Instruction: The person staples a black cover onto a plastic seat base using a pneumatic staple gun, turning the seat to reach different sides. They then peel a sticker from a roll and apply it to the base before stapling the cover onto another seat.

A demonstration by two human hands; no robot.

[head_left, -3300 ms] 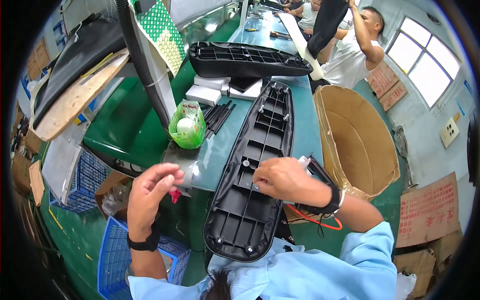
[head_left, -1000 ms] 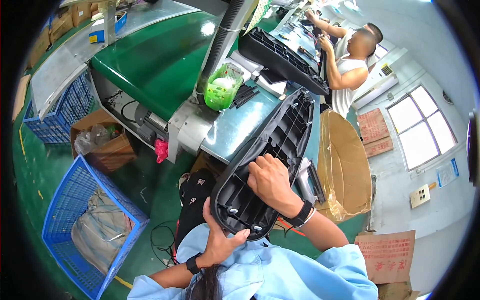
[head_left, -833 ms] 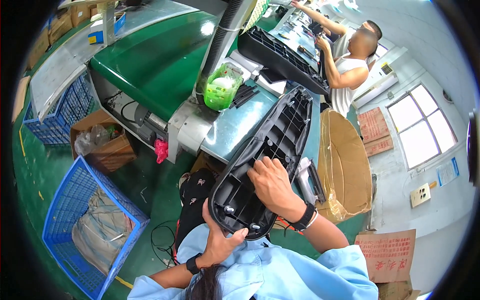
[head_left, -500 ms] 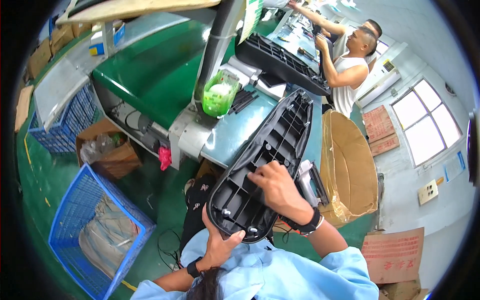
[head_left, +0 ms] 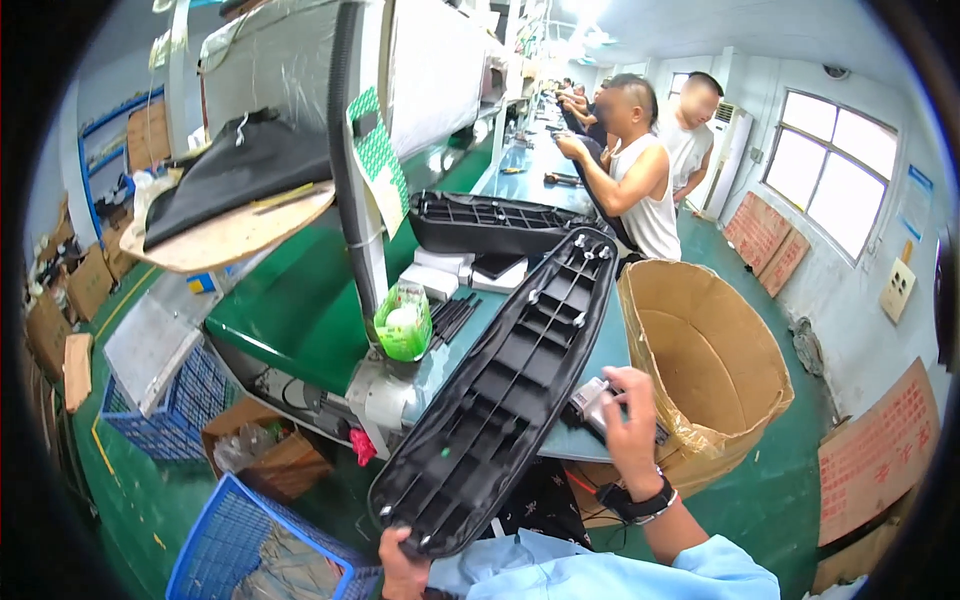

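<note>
A long black plastic seat base [head_left: 510, 385], ribbed side up, lies slanted across the edge of the green workbench [head_left: 290, 310]. My left hand [head_left: 402, 560] grips its near end at the bottom of the view. My right hand [head_left: 632, 415] has its fingers on a small grey tool [head_left: 592, 402] lying on the bench just right of the base. A dark watch sits on my right wrist.
A second black seat base [head_left: 500, 222] lies farther along the bench, past white boxes and black strips. A green bag [head_left: 403, 322] stands by an upright post. A large open cardboard drum [head_left: 700, 365] is at my right. Blue crates [head_left: 250, 545] sit on the floor. Two people [head_left: 640, 170] work farther down.
My head has lifted, so the view now runs along the bench. My right hand has left the seat base and moved right onto the grey tool. My left hand still holds the near end.
</note>
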